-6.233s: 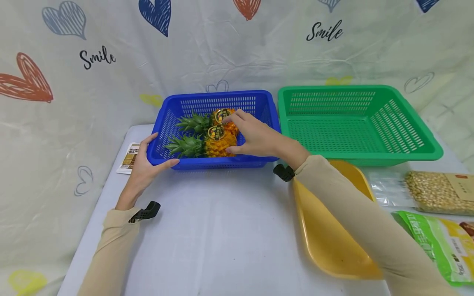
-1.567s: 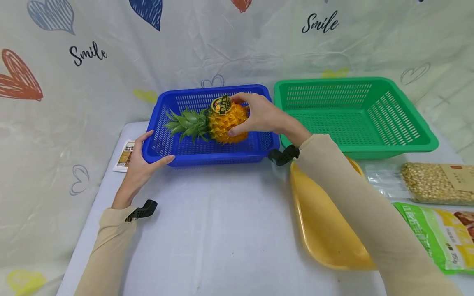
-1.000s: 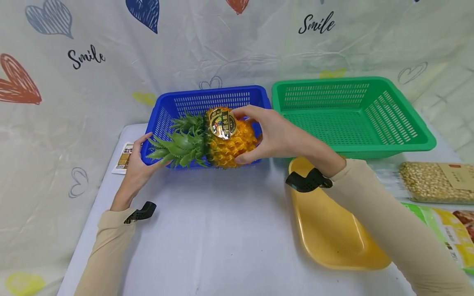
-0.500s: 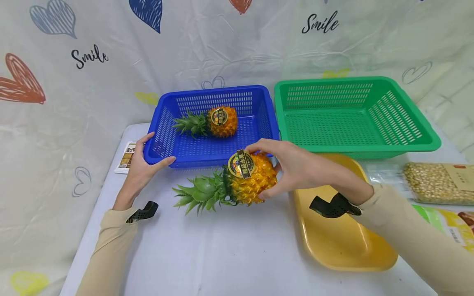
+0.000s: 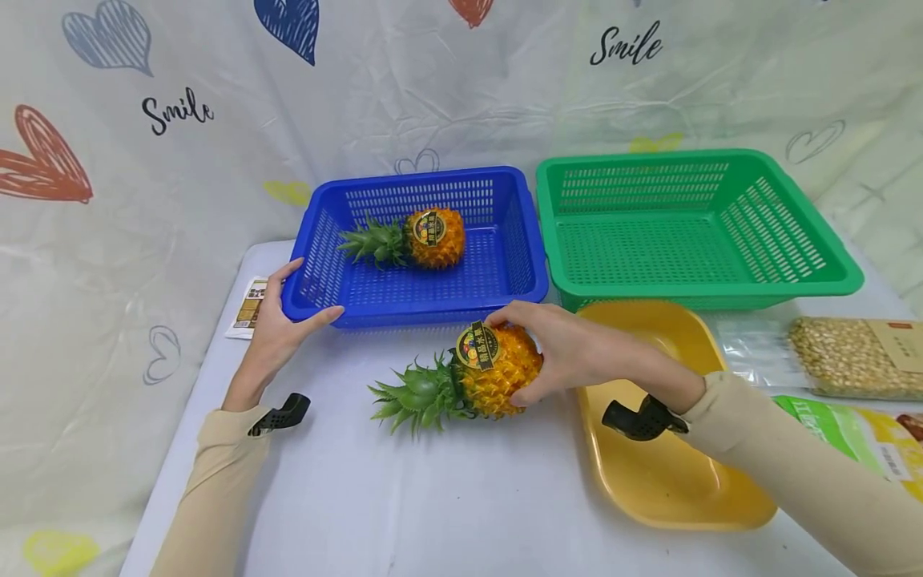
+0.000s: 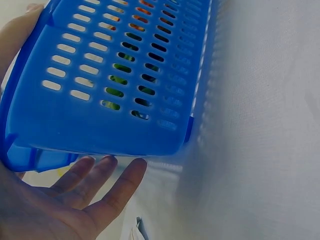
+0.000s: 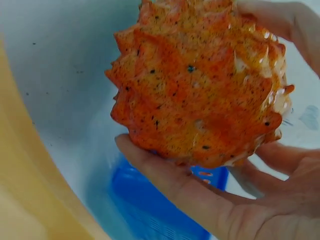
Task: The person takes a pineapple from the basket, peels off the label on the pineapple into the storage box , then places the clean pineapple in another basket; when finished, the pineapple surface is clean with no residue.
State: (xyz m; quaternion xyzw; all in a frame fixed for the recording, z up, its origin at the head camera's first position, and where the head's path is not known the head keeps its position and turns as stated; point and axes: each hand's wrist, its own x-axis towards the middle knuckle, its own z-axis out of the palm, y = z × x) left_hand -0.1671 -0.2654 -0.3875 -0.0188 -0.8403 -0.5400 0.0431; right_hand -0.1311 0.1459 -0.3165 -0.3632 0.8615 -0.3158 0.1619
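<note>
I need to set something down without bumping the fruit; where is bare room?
The white tabletop is bare on the near side of the held pineapple, left of the yellow tray; the green basket is bare inside too. It's crowded right of the tray, with the grain bag and green packet.

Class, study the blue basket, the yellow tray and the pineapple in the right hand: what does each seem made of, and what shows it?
Blue basket: probably molded plastic, smooth, with slotted walls.
Yellow tray: likely plastic, glossy; bright highlights show on it.
Pineapple: apparently real fruit, its skin shiny, spiky and dark-specked; an imitation is possible.
</note>
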